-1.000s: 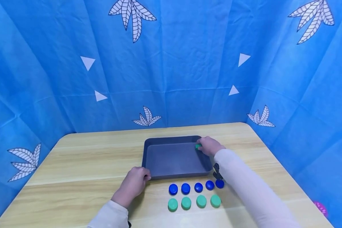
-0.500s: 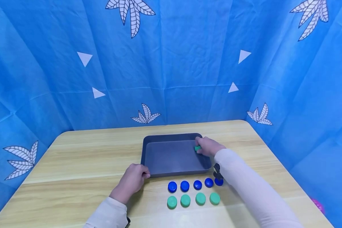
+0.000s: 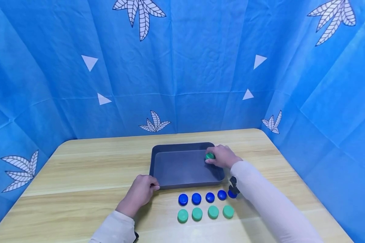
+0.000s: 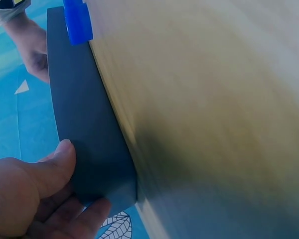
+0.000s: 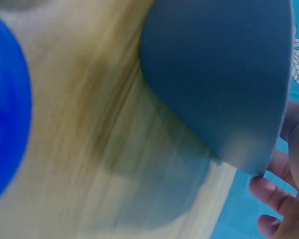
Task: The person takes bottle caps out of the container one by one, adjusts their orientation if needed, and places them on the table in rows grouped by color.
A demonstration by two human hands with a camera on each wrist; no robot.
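A dark grey baking tray lies on the wooden table. My left hand grips its near left corner; in the left wrist view the thumb lies along the rim and the other fingers curl round the corner. At the tray's right side my right hand pinches a green bottle cap inside the wall, close to the far right corner. That cap is hidden behind the tray wall in the right wrist view. I cannot tell whether it touches the tray floor.
In front of the tray runs a row of several blue caps; the rightmost is partly covered by the right wrist strap. Nearer me is a row of several green caps. A blue curtain hangs behind the table.
The right hand and its green cap have shifted slightly left, and more of the cap shows between the fingers. The left hand stays on the tray corner. The head view has tilted a little.
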